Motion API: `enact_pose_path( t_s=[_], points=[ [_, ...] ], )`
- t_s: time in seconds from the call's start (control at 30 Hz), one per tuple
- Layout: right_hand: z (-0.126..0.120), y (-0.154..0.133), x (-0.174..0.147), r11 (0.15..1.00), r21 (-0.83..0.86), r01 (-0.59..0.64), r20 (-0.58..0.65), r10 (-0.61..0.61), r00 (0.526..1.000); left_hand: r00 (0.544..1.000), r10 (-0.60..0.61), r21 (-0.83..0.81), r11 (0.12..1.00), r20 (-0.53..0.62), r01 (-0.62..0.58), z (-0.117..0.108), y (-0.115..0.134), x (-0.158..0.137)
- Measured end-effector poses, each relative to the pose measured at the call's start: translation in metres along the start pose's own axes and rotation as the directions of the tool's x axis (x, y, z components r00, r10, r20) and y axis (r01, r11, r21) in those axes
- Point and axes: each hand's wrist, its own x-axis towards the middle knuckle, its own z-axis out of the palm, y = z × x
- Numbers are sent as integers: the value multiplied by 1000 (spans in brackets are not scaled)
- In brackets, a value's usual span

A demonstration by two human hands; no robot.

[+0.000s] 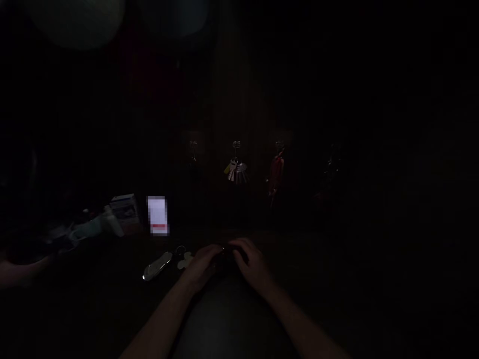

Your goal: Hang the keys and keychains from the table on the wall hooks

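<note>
In deep shadow at the middle front, my left hand (204,263) and my right hand (255,265) face each other with curled fingers. Between them lies a dark patch with a small glint at the left fingertips; whatever they grip there is too dark to name. Just left of my left hand lies a silvery, pocketknife-shaped object (157,266). Beside it are a ring (180,249) and a pale clover-shaped piece (184,260), partly behind that hand.
A bunch of keys (235,171) hangs from a hook behind my hands, with a red hanging item (276,173) to its right. A bright, blurred-out screen (158,215) stands by a small box (125,212). Another person's arm (22,271) shows at far left.
</note>
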Motion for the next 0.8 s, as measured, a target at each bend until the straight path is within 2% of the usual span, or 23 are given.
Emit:
enact_pose_path(
  t_s=[0.13,0.27,0.37,0.57,0.63,0.8],
  points=[
    [-1,-3,-1,994,-9,109,63,-108,992,1000,16,-28,999,13,-16,-1,-6,3],
    [-1,-5,-1,993,3,114,91,-114,989,999,41,10,999,17,-42,1,-8,5],
    [0,-4,1,998,45,52,34,-54,998,998,54,73,996,28,-56,2,-5,4],
    [1,3,6,982,108,-154,-84,164,983,986,-15,56,998,167,6,4,0,-1],
    [0,3,7,973,143,-181,-110,197,974,984,25,30,999,177,-30,5,1,-3],
    [-3,-4,8,965,206,-162,-153,195,969,963,217,39,973,162,-226,13,1,-6]
  ],
)
